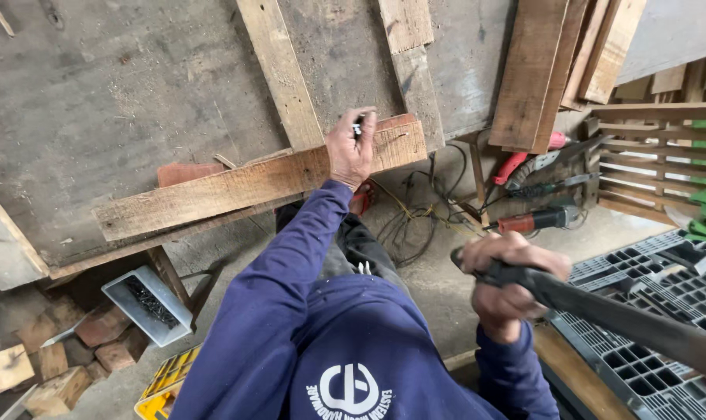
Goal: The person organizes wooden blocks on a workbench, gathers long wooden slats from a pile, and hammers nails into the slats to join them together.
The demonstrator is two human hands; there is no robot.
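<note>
Two hands are at work in blue sleeves. The left hand (351, 152) is stretched forward with the arm nearly straight, its back toward the camera, resting on a plank (244, 187) that lies on the workbench (96, 101). Its fingers are pinched narrow around a small dark nail (357, 128), held upright at the plank's far edge; the nail is too small to tell more. The plank's long axis runs left to right, rising toward the right end. The right hand (508, 284) is drawn back close to the body, elbow bent, fist wrapped tight around a dark hammer (602, 307). The handle points down and right, blurred toward the lower corner. Beyond it, power tools (536, 194) lie on the floor, and a grey crate (656, 311) sits at right.
</note>
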